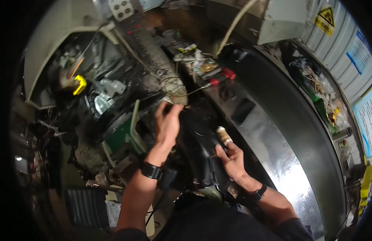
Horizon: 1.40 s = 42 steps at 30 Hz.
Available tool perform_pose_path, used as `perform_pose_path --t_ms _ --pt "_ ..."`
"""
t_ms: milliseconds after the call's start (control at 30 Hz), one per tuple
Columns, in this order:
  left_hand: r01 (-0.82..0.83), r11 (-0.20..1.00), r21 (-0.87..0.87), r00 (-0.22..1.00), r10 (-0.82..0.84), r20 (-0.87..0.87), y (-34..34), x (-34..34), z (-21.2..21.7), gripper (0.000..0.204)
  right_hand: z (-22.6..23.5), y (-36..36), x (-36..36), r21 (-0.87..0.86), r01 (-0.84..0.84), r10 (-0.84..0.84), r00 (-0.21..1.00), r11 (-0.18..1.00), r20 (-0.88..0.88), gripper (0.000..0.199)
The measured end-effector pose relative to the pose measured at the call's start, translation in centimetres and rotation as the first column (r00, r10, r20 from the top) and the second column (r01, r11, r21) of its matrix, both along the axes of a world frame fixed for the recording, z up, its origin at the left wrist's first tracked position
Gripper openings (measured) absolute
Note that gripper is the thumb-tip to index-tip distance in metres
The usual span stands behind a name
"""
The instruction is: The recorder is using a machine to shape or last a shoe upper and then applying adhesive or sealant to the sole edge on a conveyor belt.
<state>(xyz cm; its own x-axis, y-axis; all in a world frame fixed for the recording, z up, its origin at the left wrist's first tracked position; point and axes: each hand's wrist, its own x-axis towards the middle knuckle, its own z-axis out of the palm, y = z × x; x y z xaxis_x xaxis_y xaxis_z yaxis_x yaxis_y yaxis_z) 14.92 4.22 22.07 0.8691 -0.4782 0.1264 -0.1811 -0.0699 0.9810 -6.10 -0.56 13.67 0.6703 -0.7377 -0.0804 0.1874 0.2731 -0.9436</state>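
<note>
Head view: left hand point(166, 124) curled shut, grip on the far edge of a black moulded panel point(202, 148) at centre, near the body. Right hand point(231, 158) pinches a small tan tube point(224, 135) against the panel's right side. Risk: the tube slips or smears; dim light hides the seam; clutter crowds the steel surface point(274, 152).

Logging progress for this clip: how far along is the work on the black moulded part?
Done: nothing visibly finished. In hand: the left hand grips the top edge of the black moulded part; the right hand holds a small tan-tipped tool against it. Left: cannot tell.
</note>
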Motion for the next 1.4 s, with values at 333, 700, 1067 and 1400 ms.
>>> perform_pose_path --t_ms 333,700,1067,1400 --pt "-0.4 0.882 -0.249 0.864 0.273 -0.423 21.4 16.0 4.0 0.039 4.7 12.3 20.0 0.334 -0.348 0.296 0.935 0.876 0.197 0.028" --pt "-0.355 0.765 -0.537 0.722 -0.14 -0.677 27.1 18.5 -2.5 0.043 6.4 16.8 33.1 0.443 -0.248 0.207 0.968 0.861 0.139 0.018" --pt "-0.386 0.799 -0.461 0.595 -0.166 -0.786 24.6 25.7 -5.9 0.041 -0.1 14.4 41.2 0.313 -0.18 0.161 0.983 0.932 0.086 0.024" --pt "-0.417 0.806 -0.419 0.502 -0.181 -0.846 23.7 27.1 -7.4 0.043 0.2 14.1 42.2 0.42 -0.127 0.119 0.992 0.899 0.046 0.033"
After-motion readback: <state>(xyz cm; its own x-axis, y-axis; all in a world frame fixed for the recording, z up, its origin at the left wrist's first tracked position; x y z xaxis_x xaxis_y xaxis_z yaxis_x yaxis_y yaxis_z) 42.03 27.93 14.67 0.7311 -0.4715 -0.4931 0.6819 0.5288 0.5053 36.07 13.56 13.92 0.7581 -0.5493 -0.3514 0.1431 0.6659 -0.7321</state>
